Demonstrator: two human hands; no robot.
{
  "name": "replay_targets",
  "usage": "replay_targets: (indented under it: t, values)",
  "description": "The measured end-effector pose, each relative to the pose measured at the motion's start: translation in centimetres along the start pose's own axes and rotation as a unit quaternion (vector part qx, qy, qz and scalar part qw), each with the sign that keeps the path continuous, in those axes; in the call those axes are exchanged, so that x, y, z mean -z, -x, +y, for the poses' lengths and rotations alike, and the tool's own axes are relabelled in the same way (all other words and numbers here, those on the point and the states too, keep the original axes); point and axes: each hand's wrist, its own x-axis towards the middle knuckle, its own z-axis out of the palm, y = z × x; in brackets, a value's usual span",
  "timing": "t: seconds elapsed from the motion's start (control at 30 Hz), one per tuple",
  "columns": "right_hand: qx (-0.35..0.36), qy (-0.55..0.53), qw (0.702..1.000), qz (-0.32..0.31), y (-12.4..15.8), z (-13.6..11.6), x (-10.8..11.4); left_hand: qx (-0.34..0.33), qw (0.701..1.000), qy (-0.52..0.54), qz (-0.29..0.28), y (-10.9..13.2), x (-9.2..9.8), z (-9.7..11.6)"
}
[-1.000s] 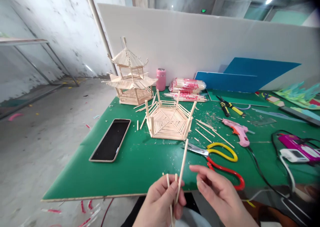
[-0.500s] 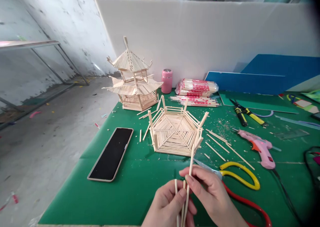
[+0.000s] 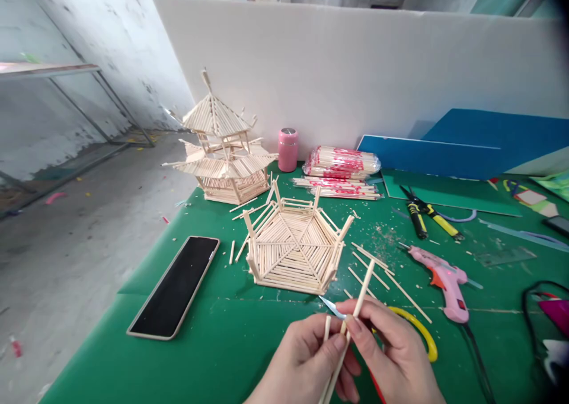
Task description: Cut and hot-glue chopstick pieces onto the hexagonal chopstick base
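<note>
My left hand [image 3: 311,356] is closed around a few thin wooden sticks [image 3: 328,328], at the front of the green table. Thumb and fingers of my right hand [image 3: 389,348] pinch a longer wooden stick [image 3: 366,282], which slants up to the right and passes across the left hand's fingertips. Just beyond the hands rests a six-sided wooden stick base [image 3: 291,244] with short posts at its corners. Scissors [image 3: 420,330] with yellow and red handles lie partly hidden under my right hand; their blade tips show beside its fingers.
A stick pagoda [image 3: 222,155] stands at the back left. A phone [image 3: 175,285] lies at left. Behind are a pink canister [image 3: 288,149] and wrapped stick bundles [image 3: 340,164]. Loose cut sticks, a pink glue gun [image 3: 444,279] with its cord, and pliers [image 3: 429,214] lie to the right.
The right hand's stick now tilts further to the right, and both hands sit slightly further right over the scissors. The camera view has shifted, moving the table items left and down.
</note>
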Motion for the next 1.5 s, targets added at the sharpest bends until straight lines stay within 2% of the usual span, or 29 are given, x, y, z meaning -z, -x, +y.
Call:
replay_targets:
  t: [0.2,0.4,0.6,0.77,0.9,1.0,1.2,1.5]
  values:
    - [-0.073,-0.069,0.995,-0.012,-0.1,0.5,0.7,-0.017,1.000,-0.013,0.014,-0.9,-0.9,-0.4]
    - [-0.117,-0.105,0.987,-0.038,-1.1,-0.4,1.0,-0.044,0.998,0.013,0.043,-0.6,-1.2,-0.7]
    - [-0.094,-0.080,0.987,-0.107,-2.2,-1.6,1.4,-0.072,0.996,0.023,0.043,0.1,-0.9,0.1]
    - [-0.087,-0.087,0.990,-0.062,-1.8,-1.9,0.8,-0.073,0.997,-0.023,0.020,0.4,-0.3,1.4]
    - [-0.062,-0.058,0.996,-0.013,-1.2,-1.8,-0.1,-0.048,0.998,-0.037,0.008,0.5,0.6,1.7]
    - [-0.069,-0.047,0.996,0.012,-1.0,-1.7,-0.7,0.005,1.000,-0.023,-0.015,0.5,1.5,1.6]
    - [-0.107,-0.047,0.993,-0.015,-0.7,-1.8,-2.0,0.100,0.991,0.057,-0.063,1.0,3.0,1.3]
    - [-0.118,-0.041,0.992,-0.026,-0.6,-1.8,-2.8,0.099,0.990,0.074,-0.062,1.2,3.5,1.0]
